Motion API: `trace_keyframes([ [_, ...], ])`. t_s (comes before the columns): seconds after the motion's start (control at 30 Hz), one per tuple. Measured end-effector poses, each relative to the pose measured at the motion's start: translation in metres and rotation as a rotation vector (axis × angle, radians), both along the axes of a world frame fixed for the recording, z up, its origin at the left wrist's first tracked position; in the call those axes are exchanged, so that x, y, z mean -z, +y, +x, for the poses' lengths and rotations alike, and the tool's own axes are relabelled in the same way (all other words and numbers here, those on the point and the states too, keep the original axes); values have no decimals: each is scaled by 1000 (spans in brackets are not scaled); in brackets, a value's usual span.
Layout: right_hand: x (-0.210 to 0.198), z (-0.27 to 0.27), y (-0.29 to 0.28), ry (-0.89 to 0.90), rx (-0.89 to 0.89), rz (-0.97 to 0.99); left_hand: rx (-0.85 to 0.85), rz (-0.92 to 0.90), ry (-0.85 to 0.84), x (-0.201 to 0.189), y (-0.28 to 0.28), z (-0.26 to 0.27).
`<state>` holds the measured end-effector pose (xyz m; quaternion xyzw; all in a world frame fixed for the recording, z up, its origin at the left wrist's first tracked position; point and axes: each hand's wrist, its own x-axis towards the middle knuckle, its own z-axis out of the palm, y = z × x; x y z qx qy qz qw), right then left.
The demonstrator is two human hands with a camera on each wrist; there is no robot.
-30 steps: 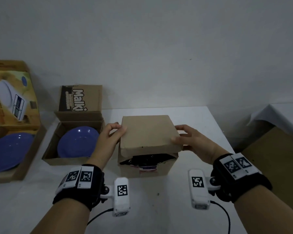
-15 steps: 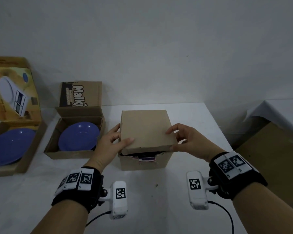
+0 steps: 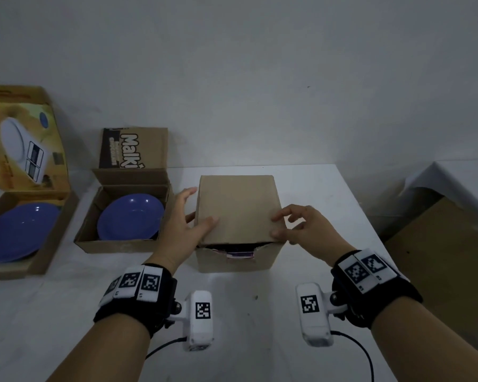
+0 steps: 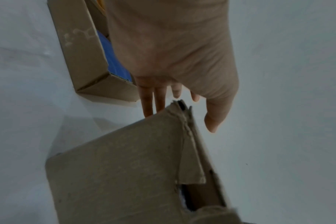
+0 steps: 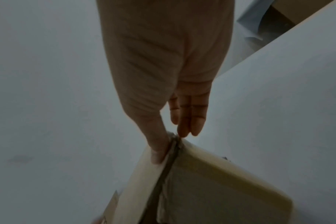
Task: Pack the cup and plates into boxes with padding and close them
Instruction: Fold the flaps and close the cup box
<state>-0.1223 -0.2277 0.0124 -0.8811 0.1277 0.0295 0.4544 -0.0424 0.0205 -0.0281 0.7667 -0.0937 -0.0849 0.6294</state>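
White worktop (image 3: 315, 188) bore the box (image 3: 236, 260). Left hand (image 3: 177, 232) pressed its flimsy lid (image 3: 238, 208), fingers straight; right hand (image 3: 309, 230) pinched a corner.

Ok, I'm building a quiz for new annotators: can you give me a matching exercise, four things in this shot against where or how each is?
Things:
1. plain brown box
2. Malki box
3. yellow printed box
4. left hand

States:
A. far left, lid up, large blue plate inside
B. thumb on a lid, fingers straight beside that box
C. middle, lid almost down
D. lid up, smaller blue plate inside

Pairs: 1-C, 2-D, 3-A, 4-B
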Motion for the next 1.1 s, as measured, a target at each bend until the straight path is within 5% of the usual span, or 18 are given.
trace_keyframes([
  [0.1, 6, 0, 5, -13, 23, 16, 48, 57, 17, -1, -6, 2],
  [0.2, 2, -6, 16, -218, 30, -196, 56, 61, 39, 2, -10, 1],
  [0.4, 12, -23, 52, -395, -377, -317, -19, 77, 31, 1, -16, 9],
  [1.1, 40, -28, 58, -646, -258, -543, -35, -5, 39, 8, -19, 5],
])
